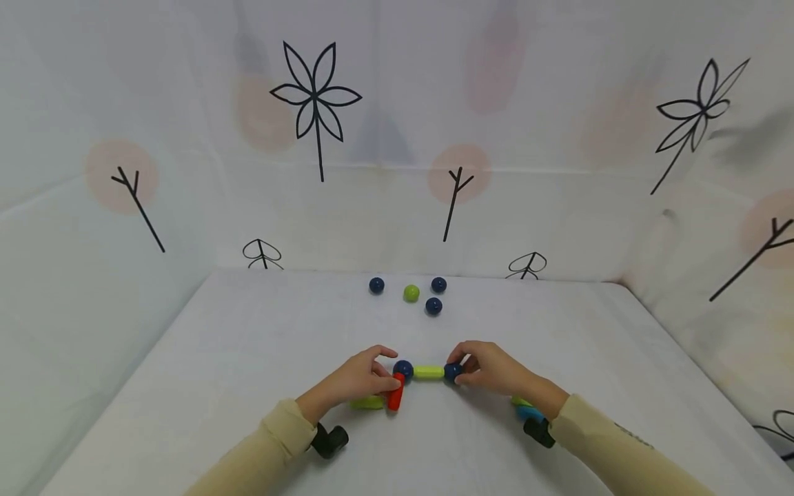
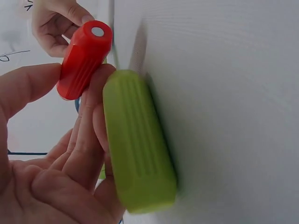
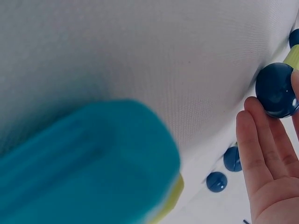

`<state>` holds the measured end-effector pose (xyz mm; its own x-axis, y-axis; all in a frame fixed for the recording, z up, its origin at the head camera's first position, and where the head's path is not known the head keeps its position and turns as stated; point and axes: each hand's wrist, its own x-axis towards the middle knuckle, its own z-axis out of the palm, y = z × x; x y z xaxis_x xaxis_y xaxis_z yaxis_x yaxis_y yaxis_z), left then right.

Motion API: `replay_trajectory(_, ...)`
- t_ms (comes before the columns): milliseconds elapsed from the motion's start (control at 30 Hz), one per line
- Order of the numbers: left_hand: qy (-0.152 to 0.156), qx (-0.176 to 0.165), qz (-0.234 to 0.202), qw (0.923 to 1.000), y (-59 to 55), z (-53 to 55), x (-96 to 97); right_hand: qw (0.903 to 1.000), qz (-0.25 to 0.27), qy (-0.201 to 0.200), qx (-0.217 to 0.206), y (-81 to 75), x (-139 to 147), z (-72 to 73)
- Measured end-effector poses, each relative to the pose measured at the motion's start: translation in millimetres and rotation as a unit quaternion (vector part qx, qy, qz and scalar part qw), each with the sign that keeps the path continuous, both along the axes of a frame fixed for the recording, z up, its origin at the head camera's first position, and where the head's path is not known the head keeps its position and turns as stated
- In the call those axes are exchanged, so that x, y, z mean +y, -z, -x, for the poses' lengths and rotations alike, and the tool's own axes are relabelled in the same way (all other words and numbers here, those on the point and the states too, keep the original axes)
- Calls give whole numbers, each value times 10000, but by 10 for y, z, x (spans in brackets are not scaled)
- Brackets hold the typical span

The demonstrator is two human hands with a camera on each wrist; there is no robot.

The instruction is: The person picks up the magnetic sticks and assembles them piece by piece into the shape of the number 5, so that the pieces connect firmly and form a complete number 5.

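My left hand pinches a red ridged rod between thumb and fingers. A silvery disc shows in the rod's near end in the left wrist view. The rod's far end is right at a dark blue ball. From that ball a yellow-green rod runs right to a second dark blue ball, forming a straight row on the white surface. My right hand holds this second ball between thumb and fingers; in the right wrist view the ball appears large, with several fingers extended beside it.
Farther back lie a green ball and three dark blue balls. Another green rod lies by my left hand. Under my right forearm are a blue rod and a yellow-green piece. White patterned cloth walls enclose the table.
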<state>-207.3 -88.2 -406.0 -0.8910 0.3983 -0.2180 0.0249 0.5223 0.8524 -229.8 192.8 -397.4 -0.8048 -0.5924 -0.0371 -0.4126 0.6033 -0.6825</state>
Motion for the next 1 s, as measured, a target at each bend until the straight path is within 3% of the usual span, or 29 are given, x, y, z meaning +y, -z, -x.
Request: replay_trajectory(1000,280,-289,112,9991,48,76,98,10000,-34,35,-42,-25,-15,-3)
